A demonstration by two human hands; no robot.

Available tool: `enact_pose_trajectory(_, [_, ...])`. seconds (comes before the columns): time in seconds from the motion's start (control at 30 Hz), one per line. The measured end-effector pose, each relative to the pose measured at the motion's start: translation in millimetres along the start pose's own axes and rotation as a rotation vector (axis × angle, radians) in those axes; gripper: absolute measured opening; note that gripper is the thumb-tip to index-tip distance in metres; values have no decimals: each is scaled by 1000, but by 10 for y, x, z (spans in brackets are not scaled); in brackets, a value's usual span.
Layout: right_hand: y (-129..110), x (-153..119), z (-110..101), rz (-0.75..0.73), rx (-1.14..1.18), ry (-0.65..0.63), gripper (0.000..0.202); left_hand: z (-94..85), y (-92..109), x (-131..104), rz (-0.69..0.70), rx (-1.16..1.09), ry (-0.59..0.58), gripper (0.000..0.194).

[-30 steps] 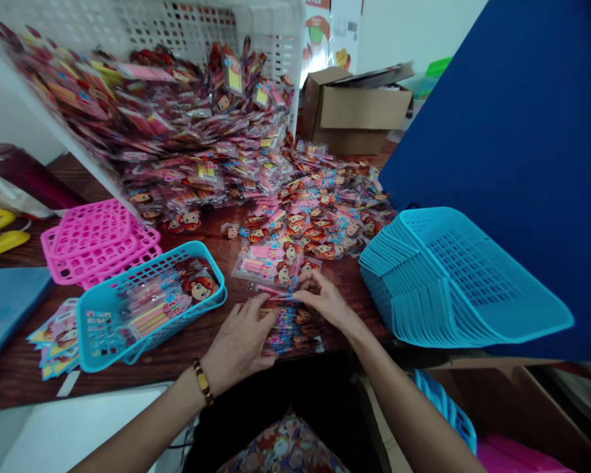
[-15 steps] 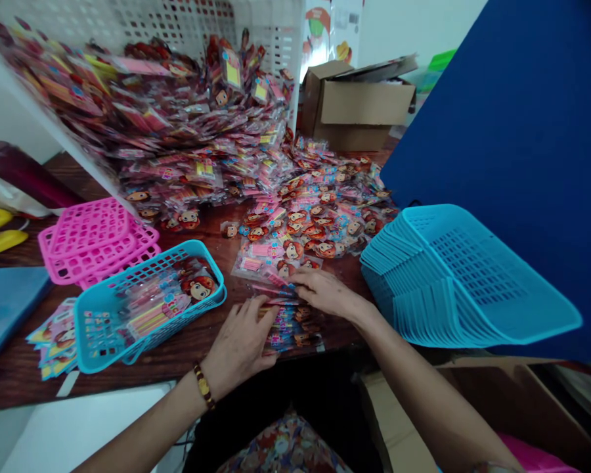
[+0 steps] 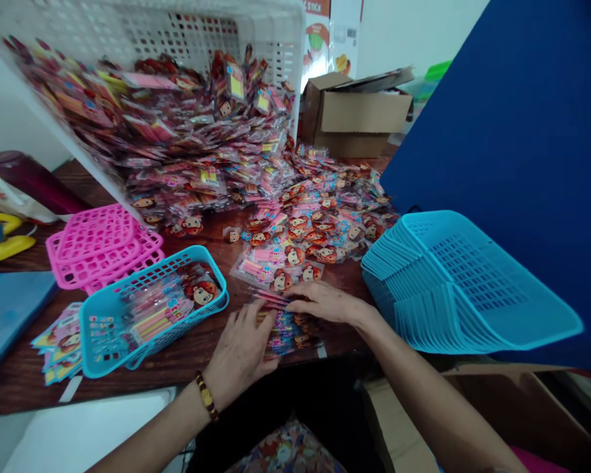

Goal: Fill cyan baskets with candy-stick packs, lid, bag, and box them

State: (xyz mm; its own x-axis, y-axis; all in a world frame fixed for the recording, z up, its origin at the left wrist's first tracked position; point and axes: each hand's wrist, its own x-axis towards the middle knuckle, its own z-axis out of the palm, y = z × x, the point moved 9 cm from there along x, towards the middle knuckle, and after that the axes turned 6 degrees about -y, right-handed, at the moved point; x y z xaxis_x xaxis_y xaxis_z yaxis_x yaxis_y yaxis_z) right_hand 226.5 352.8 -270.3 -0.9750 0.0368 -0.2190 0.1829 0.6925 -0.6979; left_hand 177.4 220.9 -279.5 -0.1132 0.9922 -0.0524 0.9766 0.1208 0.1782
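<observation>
At the table's front edge, a row of small clear packets (image 3: pixel 286 332) with pink sticks and red-haired cartoon figures stands packed together on edge. My left hand (image 3: pixel 241 345) is curled around the row's left end, thumb near the front. From the other side my right hand (image 3: pixel 328 303) grips the back packets, its fingertips partly hidden among them. Just behind lie a few similar packets (image 3: pixel 270 256) flat and overlapping. To the left, a light-blue basket (image 3: pixel 153 338) holds several packets, face up.
A tipped white crate (image 3: pixel 270 26) spills a heap of packets (image 3: pixel 325 223) across the table. Nested blue baskets (image 3: pixel 423 295) stand right, before a blue panel (image 3: pixel 532 164). Pink perforated baskets (image 3: pixel 103 243), printed cards (image 3: pixel 62 345) and a dark bottle (image 3: pixel 39 180) lie left. A cardboard box (image 3: pixel 364 112) stands behind.
My right hand has drawn slightly toward me, down onto the row, uncovering more of the flat packets behind. My left hand stays at the row's left end. The view has shifted slightly.
</observation>
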Motion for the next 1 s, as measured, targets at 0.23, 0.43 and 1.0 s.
enact_pose_trajectory(0.23, [22, 22, 30, -17, -17, -16, 32, -149, 8, -80, -24, 36, 177, 65])
enact_pose_trajectory(0.43, [-112, 50, 113, -136, 44, -14, 28, -207, 18, 64, 100, 40, 124, 65])
enact_pose_trajectory(1.0, [1367, -191, -1464, 1042, -272, 886, 35, 35, -89, 120, 49, 12, -69, 59])
